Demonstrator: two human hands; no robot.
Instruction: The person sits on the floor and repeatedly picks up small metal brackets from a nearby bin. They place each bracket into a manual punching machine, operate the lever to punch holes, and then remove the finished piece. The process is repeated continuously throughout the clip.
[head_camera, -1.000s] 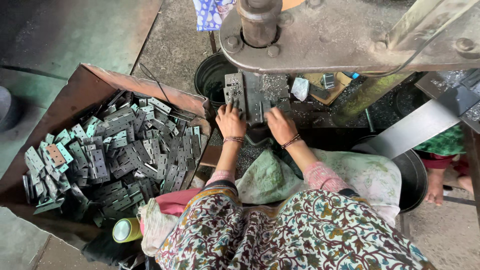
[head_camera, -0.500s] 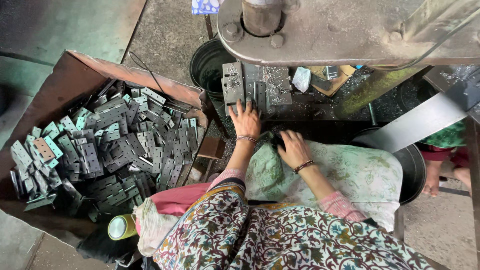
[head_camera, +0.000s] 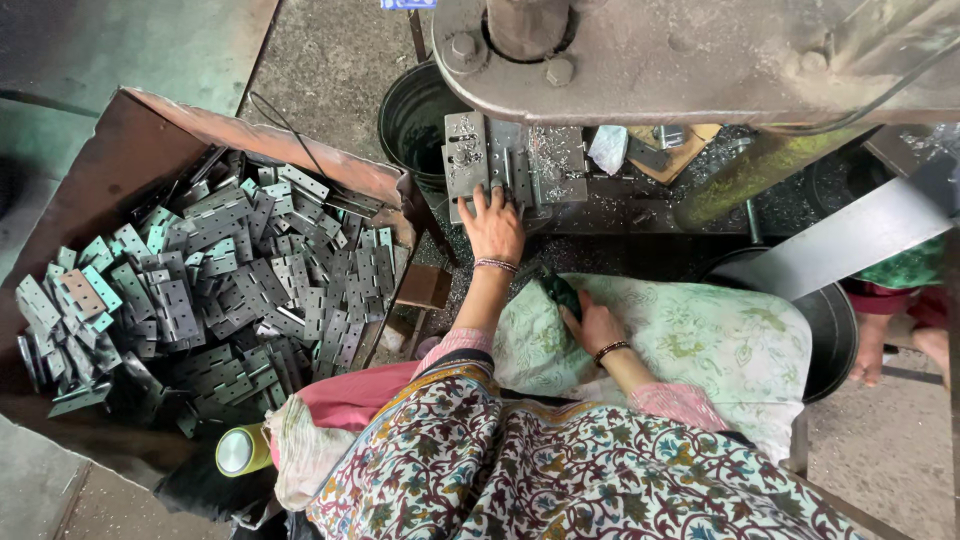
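My left hand (head_camera: 493, 228) reaches forward to the press bed, its fingers spread and its fingertips on the drilled metal block (head_camera: 466, 160) under the big press head (head_camera: 690, 50). My right hand (head_camera: 592, 324) lies lower, on the pale floral cloth (head_camera: 700, 340) over my lap. Its fingers are closed around a small dark green piece (head_camera: 560, 292). Both wrists wear bangles. What lies under the left fingertips is hidden.
A rusty tray (head_camera: 130, 150) at the left holds a heap of several grey hinge plates (head_camera: 220, 280). A black bucket (head_camera: 415, 120) stands behind it. A yellow-green can (head_camera: 240, 450) lies by my knee. Another person's foot (head_camera: 880, 345) shows at the right.
My right hand has drawn back from the press bed down onto the cloth and closed on the dark piece. My left hand has stayed at the metal block.
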